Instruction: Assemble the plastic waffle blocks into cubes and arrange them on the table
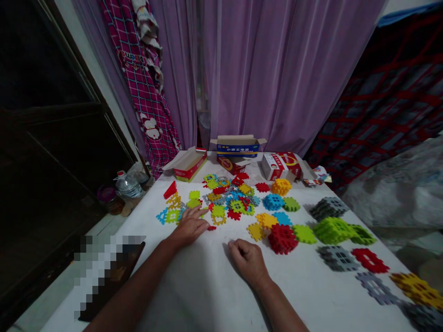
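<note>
My left hand [189, 227] reaches over the left side of a loose heap of plastic building tiles [238, 196], its fingers stretched out and apart. Its fingertips lie among green and grey-blue tiles, and no tile is visibly gripped. A small red piece [212, 228] lies beside its thumb. To its left are a green window tile [172, 216] and yellow tiles [174, 201]. On the bare white tabletop rests my right hand [248, 259], curled into a loose fist with nothing showing in it. Right of it stands a stack of red tiles [283, 239].
Sorted stacks run down the right, including green window tiles [332, 229] and grey tiles [338, 258]. Open cardboard boxes, among them a blue box [237, 148] and a red-green box [191, 167], line the back. A dark flat object [119, 276] lies at the left edge.
</note>
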{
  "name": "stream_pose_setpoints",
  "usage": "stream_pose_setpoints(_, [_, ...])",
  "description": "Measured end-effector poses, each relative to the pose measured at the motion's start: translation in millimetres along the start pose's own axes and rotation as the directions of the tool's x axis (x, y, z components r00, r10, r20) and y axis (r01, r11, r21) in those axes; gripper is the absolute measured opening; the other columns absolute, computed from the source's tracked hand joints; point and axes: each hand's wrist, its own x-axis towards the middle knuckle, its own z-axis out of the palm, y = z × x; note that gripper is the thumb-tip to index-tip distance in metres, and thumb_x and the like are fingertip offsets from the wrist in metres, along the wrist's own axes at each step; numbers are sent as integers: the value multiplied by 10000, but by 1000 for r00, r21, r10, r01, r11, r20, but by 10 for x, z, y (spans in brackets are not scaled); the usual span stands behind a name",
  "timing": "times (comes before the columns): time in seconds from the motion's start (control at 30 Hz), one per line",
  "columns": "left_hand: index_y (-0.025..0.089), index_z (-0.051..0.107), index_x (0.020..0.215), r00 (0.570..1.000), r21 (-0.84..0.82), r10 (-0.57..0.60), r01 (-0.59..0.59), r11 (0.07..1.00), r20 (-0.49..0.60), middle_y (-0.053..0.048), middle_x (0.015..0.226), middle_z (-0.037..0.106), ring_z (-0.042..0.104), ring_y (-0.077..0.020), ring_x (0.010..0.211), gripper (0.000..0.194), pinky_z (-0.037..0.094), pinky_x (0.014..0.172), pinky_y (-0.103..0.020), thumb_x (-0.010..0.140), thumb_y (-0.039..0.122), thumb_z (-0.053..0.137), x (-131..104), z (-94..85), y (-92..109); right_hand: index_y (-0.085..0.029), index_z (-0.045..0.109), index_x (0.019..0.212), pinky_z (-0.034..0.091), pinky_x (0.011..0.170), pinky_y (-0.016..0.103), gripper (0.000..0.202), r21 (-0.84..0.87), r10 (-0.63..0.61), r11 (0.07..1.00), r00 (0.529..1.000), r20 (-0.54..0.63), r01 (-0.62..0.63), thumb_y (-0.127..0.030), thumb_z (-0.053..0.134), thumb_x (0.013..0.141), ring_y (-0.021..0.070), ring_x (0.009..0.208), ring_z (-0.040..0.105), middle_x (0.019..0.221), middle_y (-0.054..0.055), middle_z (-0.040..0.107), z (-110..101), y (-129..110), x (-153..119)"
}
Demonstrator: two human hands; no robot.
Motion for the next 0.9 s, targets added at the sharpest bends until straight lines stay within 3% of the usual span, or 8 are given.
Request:
stream_pose_setpoints(0.13, [297,731,1039,989,-58,-134,130,990,-65,4,1405,551,350,-238,1394,378,230,1159,-465,964,368,367,189,35,0,-188,486,504,293,483,215,442,4,-5,1000,1000,-8,5,-408,460,887,81,460,376,472,-44,428,9,10,-3])
stream_pose_setpoints(0.23, [268,731,993,944,-38,-298,295,955,-142,-21,1346,600,385,-259,1370,310,234,1149,-501,939,368,442,300,45,29,-187,487,502,296,485,215,445,3,-7,1000,1000,-11,7,-410,457,886,81,460,383,473,-40,435,12,17,-6])
stream_pose_setpoints(0.3, [270,721,986,927,10,-325,333,943,-189,-26,1372,579,357,-279,1389,265,200,1152,-536,916,394,498,295,33,68,-186,489,505,296,487,213,442,-1,-8,1000,1000,-11,8,-409,455,884,82,462,391,474,-39,439,7,16,-9])
stream_pose_setpoints(0.4, [286,681,1113,946,88,-265,285,954,-187,-45,1441,511,309,-298,1416,325,143,1162,-554,877,468,553,184,6,113,-186,490,513,293,487,210,436,-5,-6,1000,1000,0,6,-414,452,883,82,463,398,475,-40,441,-5,5,-10])
stream_pose_setpoints(0.57, [254,613,1246,973,169,-211,224,960,-95,-102,1541,361,179,-350,1462,629,37,1176,-571,717,587,686,11,-7,72,-189,472,501,284,481,210,461,-2,0,1000,1000,1,0,-443,448,885,79,455,385,470,-42,430,-10,-14,-6])
stream_pose_setpoints(0.77, [261,584,1281,965,166,-262,262,951,-20,-98,1555,334,160,-351,1467,644,53,1170,-588,713,546,690,42,-43,18,-189,486,504,285,476,213,465,2,0,1000,1000,-1,0,-451,445,886,82,458,385,470,-42,426,-11,-7,-8])
stream_pose_setpoints(0.9, [244,631,1211,970,166,-240,242,956,-31,-104,1536,369,188,-352,1460,554,57,1174,-584,731,517,683,52,-52,12,-189,486,504,286,477,208,456,9,10,1000,1000,-28,-9,-442,455,882,82,464,397,475,-39,437,-42,17,-9])
